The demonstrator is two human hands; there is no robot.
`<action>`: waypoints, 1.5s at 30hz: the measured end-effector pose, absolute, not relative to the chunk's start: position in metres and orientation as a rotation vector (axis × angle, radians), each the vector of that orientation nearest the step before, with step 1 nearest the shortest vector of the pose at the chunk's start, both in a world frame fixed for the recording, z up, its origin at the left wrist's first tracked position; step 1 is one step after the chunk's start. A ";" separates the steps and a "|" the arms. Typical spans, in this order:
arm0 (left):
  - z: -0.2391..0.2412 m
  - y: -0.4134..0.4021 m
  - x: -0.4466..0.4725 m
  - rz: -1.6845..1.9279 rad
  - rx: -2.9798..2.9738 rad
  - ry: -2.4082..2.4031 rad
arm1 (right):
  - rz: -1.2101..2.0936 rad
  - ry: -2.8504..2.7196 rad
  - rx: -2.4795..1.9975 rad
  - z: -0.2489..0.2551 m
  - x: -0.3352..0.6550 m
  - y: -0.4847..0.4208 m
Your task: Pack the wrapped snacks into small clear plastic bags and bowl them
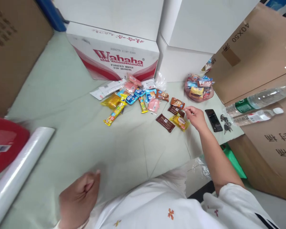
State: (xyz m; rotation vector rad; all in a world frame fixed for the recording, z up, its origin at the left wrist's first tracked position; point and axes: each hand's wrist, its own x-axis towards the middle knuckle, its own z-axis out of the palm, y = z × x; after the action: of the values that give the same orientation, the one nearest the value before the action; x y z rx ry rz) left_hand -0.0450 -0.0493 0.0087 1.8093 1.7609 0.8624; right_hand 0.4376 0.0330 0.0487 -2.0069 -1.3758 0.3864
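My right hand is at the right of a small group of wrapped snacks, its fingers curled together. Its fingertips meet the edge of a brown cookie packet; whether they grip anything is hidden. Just below lie a dark brown wrapped bar, a yellow snack packet and another dark brown bar. My left hand is closed in a loose fist over the near side of the table, with nothing visible in it. Farther back is a mixed pile of snacks, including a yellow stick packet and blue packets.
A pink bowl of snacks stands at the back right. Near my right arm are a black phone, keys and plastic bottles. A Wahaha carton borders the back; a white roll lies at left.
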 end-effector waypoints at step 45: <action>-0.014 0.074 0.080 0.828 0.841 0.610 | -0.083 -1.249 -1.844 0.081 0.407 0.253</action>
State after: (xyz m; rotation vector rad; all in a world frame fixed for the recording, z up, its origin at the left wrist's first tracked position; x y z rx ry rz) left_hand 0.0803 0.0736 -0.0140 0.8407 0.6103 0.8276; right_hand 0.4069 0.2527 0.0815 -1.8443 -1.2488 -0.0828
